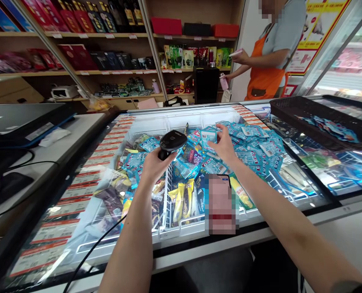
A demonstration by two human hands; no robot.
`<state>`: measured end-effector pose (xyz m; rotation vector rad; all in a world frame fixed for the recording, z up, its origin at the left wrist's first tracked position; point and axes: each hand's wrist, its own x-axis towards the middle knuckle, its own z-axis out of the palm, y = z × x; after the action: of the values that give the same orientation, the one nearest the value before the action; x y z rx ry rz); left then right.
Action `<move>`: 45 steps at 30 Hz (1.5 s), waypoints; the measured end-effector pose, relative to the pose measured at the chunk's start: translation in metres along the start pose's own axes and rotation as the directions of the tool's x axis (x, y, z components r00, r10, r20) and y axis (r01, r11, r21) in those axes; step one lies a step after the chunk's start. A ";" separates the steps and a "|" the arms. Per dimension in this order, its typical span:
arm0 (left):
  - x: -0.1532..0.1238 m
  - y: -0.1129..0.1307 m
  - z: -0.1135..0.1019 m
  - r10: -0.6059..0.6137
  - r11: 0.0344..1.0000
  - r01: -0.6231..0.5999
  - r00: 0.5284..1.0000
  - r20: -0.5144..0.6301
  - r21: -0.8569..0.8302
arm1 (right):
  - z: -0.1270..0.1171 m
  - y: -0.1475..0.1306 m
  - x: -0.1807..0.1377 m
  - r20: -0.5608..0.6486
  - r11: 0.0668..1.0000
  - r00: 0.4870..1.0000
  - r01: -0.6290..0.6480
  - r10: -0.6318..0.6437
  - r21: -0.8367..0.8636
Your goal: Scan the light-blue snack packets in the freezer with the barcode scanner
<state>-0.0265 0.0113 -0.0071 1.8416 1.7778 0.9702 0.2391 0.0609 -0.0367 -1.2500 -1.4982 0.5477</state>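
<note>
My left hand (pixel 153 165) grips a black handheld barcode scanner (pixel 171 142) with a cable trailing down, its head aimed to the right. Close beside the scanner head, my right hand (pixel 225 148) holds up a small light-blue ice cream packet (pixel 208 136) by its edge. Both hands hover over an open chest freezer (pixel 199 234) filled with several blue packets (pixel 260 148) and yellow-wrapped ice creams (pixel 181 199). A phone (pixel 221 203) lies on the freezer's front edge below my right arm.
A black basket (pixel 318 118) with blue packets sits on the freezer's glass lid at right. A person in an orange apron (pixel 266 77) stands behind the freezer near product shelves (pixel 123 71). A counter with a laptop (pixel 22 118) is at left.
</note>
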 end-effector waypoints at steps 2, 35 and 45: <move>0.000 0.001 0.000 0.003 1.000 -0.003 1.000 0.006 0.004 | -0.009 0.011 -0.001 -0.048 0.990 0.998 -0.029 0.036 0.136; -0.003 0.000 0.002 0.015 0.993 0.002 0.989 0.144 -0.114 | -0.017 0.045 -0.004 0.001 0.994 1.000 0.014 -0.014 0.113; -0.006 0.004 0.000 0.035 0.992 0.000 0.958 0.284 -0.123 | -0.022 0.046 -0.002 -0.061 0.996 0.996 0.073 -0.070 0.044</move>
<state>-0.0238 0.0053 -0.0053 1.8184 1.4988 0.7552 0.2780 0.0694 -0.0686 -1.1625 -1.4669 0.4911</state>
